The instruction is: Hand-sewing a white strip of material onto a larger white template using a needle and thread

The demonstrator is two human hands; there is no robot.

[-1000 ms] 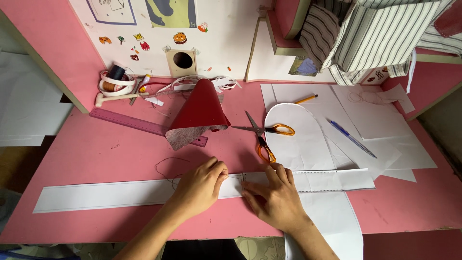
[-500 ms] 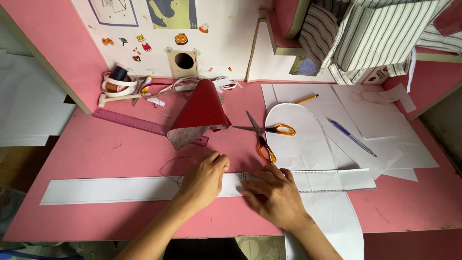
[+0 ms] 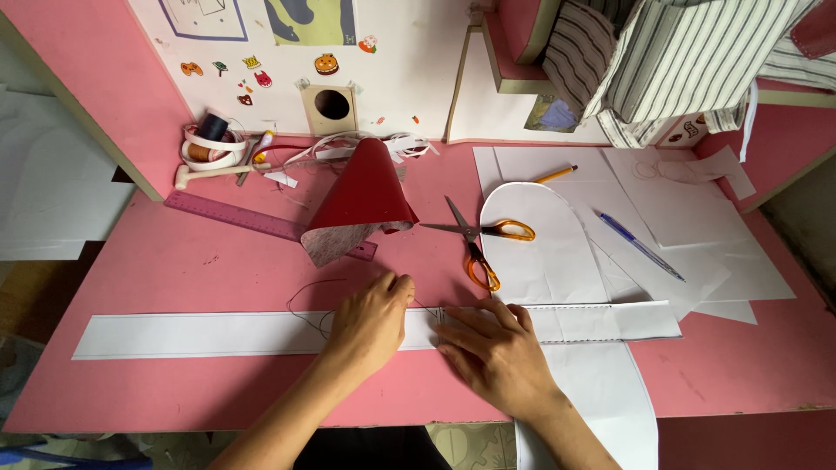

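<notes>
A long white paper strip lies across the pink desk, with a stitched line near its right end. My left hand rests on the strip's middle, thumb and forefinger pinched on a thin dark thread that loops off to the left. A short taut length of thread runs from those fingertips to my right hand. That hand lies flat on the strip with its fingers spread, holding nothing.
Orange-handled scissors lie open just beyond my hands. A red cone-shaped piece sits on a purple ruler. White paper patterns, a blue pen, a pencil and thread spools lie farther back.
My left hand has shifted slightly up and to the right along the strip, drawing the thread with it. My right hand has stayed flat in place.
</notes>
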